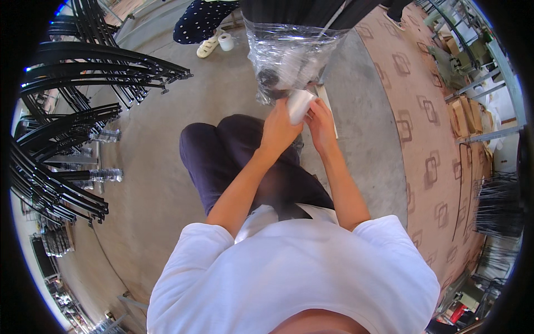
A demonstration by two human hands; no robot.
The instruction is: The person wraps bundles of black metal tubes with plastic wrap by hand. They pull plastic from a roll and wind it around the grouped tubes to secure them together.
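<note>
Between my two hands is a small roll of clear stretch film (301, 106), whitish and shiny. My left hand (280, 129) wraps round its left side, fingers curled. On the roll's right side, my right hand (321, 123) grips with bent fingers. Just beyond my hands stands a bundle of black tubes (300, 12), its near end covered in clear wrinkled film (295, 53). A dark round part shows through the wrap at its lower left. Whether film runs from the roll to the bundle I cannot tell.
Racks of curved black metal tubes (105, 55) stand at the left. Another person in dotted trousers (200, 22) is ahead, beside a white roll (226, 42) on the floor. Patterned pinkish flooring (428, 167) runs along the right, with cardboard (464, 117) and metal shelving beyond.
</note>
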